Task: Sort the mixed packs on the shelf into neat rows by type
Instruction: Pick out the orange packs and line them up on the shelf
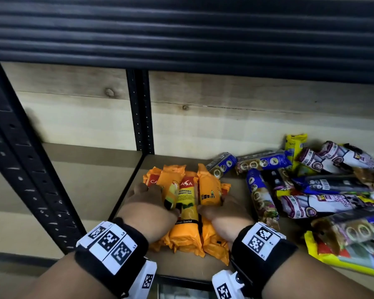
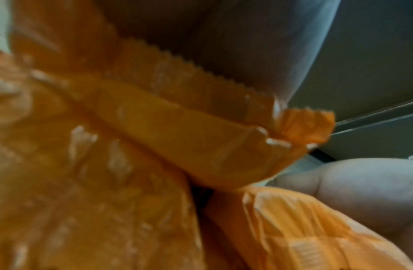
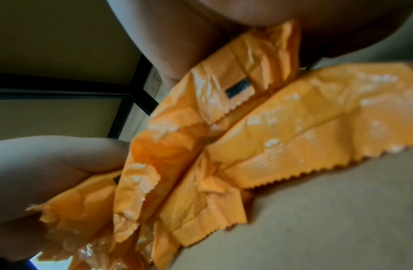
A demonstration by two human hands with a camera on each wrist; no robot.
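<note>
Several orange garbage-bag packs (image 1: 187, 203) lie side by side and stacked at the left end of the brown shelf board (image 1: 238, 190). My left hand (image 1: 151, 192) grips the packs on the left side of the stack. In the left wrist view an orange pack (image 2: 177, 138) sits between the thumb (image 2: 362, 191) and the palm. My right hand (image 1: 220, 202) holds the right-hand pack. In the right wrist view its thumb (image 3: 53, 164) and palm close round the crinkled orange packs (image 3: 224, 146). The fingertips of both hands are hidden behind the packs.
A loose pile of mixed packs fills the right of the shelf: blue ones (image 1: 263, 162), white-and-purple ones (image 1: 326, 157), a yellow one (image 1: 295, 143) and a flat yellow pack (image 1: 354, 258) at the front. A black upright (image 1: 141, 113) stands behind the orange stack.
</note>
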